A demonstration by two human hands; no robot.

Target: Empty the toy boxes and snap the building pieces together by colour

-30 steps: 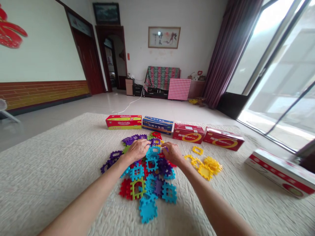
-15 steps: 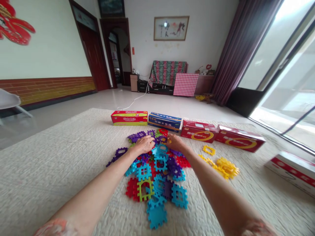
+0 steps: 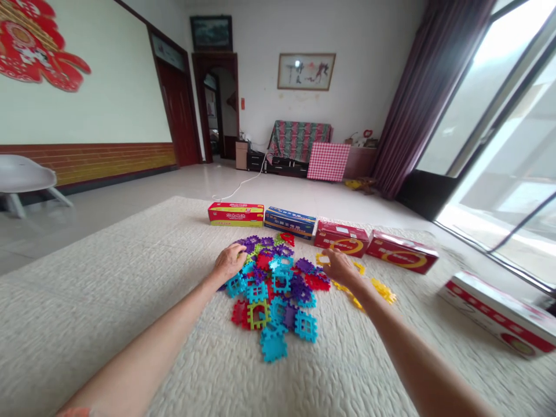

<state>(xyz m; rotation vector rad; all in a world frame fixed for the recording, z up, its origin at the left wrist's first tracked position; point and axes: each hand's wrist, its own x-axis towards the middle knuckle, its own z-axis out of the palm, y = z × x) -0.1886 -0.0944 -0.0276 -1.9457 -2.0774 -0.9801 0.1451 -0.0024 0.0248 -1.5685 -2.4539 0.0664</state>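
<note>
A heap of coloured plastic interlocking squares in blue, purple, red and green lies on a cream rug. My left hand rests on the heap's left edge with bent fingers over purple and blue pieces; whether it grips one does not show. My right hand is to the right of the heap, its fingertips closed on a yellow piece. Beyond that hand lies a separate small group of yellow pieces.
Behind the heap stand a red-and-yellow box, a blue box and two red boxes in a row. Another red-and-white box lies at the right. A white chair stands far left; glass doors are at the right.
My right hand has left the middle of the heap and moved right toward the yellow group with a yellow piece. My left hand slid to the heap's left edge. The view shifted.
</note>
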